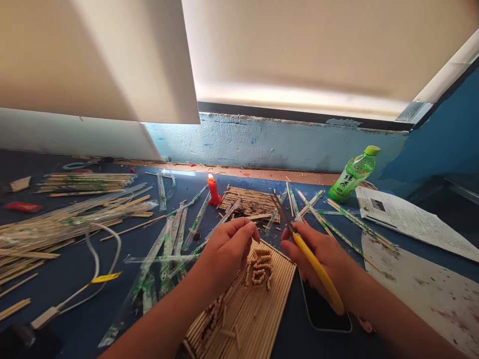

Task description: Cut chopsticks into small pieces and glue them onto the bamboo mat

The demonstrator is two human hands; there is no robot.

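Clamping a yellow-handled, dark-metal tool [317, 269] in the right grip [331, 252], pinching the left grip [229, 249] together, impossible to tell if loaded, over a tan wooden-stick panel [276, 299] on the blue tabletop [292, 331]; seemingly adding short wooden pieces [227, 333], likely needing precise placement next.

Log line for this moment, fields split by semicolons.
right hand: holding yellow-handled tool; left hand: pinched, contents unclear; stick panel: near both hands; candle: lit
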